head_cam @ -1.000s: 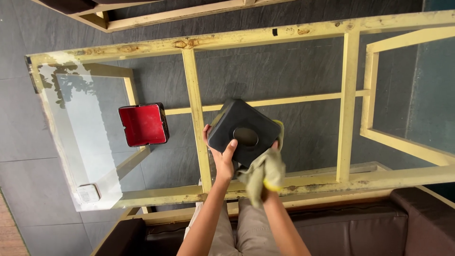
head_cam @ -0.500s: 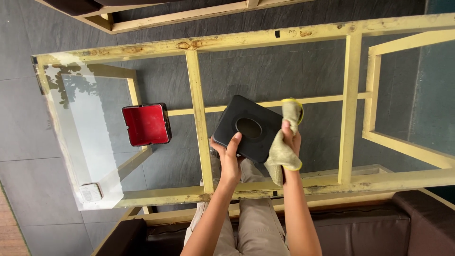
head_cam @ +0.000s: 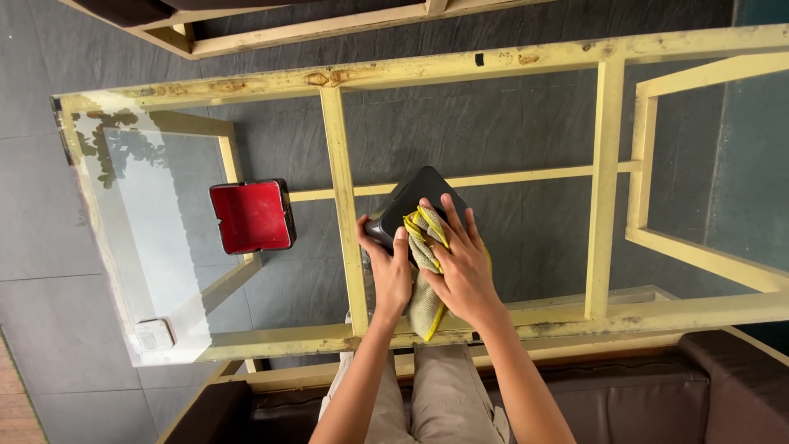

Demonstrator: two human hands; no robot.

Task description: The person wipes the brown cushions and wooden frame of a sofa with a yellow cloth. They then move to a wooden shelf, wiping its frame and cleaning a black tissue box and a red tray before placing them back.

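Home living room, glass coffee table (head_cam: 140, 247), brown sofa (head_cam: 641, 395)

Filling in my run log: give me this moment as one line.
left hand: steadies black box | right hand: presses yellow cloth on box | red tray: apart, left, on glass table

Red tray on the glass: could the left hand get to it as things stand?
Probably yes. The red tray sits on the glass to the left of the left hand, with bare glass between them. But that hand is steadying the black tray, so it would have to let go.
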